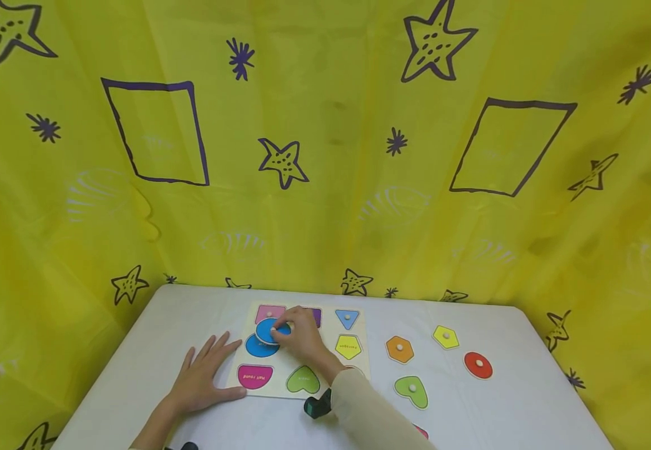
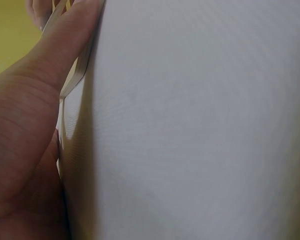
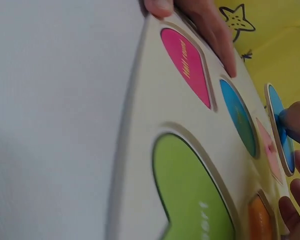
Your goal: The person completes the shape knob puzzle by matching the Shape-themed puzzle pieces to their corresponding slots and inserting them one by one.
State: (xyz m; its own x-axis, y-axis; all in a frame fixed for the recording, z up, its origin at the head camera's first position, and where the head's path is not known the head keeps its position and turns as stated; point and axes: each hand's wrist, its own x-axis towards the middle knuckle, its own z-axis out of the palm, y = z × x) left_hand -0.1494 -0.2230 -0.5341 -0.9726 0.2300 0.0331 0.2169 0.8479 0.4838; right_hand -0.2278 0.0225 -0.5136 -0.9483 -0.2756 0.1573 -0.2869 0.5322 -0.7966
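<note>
A cream shape-puzzle board (image 1: 275, 393) lies on the white table. My right hand (image 1: 301, 335) pinches the knob of a blue oval puzzle piece (image 1: 265, 331), tilted and raised over the board in the right wrist view. Just beneath it shows the matching blue recess (image 3: 238, 116). A pink piece (image 1: 270, 311) and a blue triangle piece (image 1: 347, 319) sit in the far row. Bare recesses show a magenta half round (image 1: 255, 376), a green heart (image 1: 303, 379) and a yellow pentagon (image 1: 349, 347). With fingers spread, my left hand (image 1: 204, 378) rests at the board's left edge, thumb at the near corner.
Right of the board lie loose knobbed pieces: an orange hexagon (image 1: 400, 350), a yellow pentagon (image 1: 445, 337), a red round (image 1: 478, 365) and a green heart (image 1: 412, 392). My right sleeve partly covers a reddish piece (image 1: 422, 431). A yellow curtain (image 1: 325, 219) hangs behind the table.
</note>
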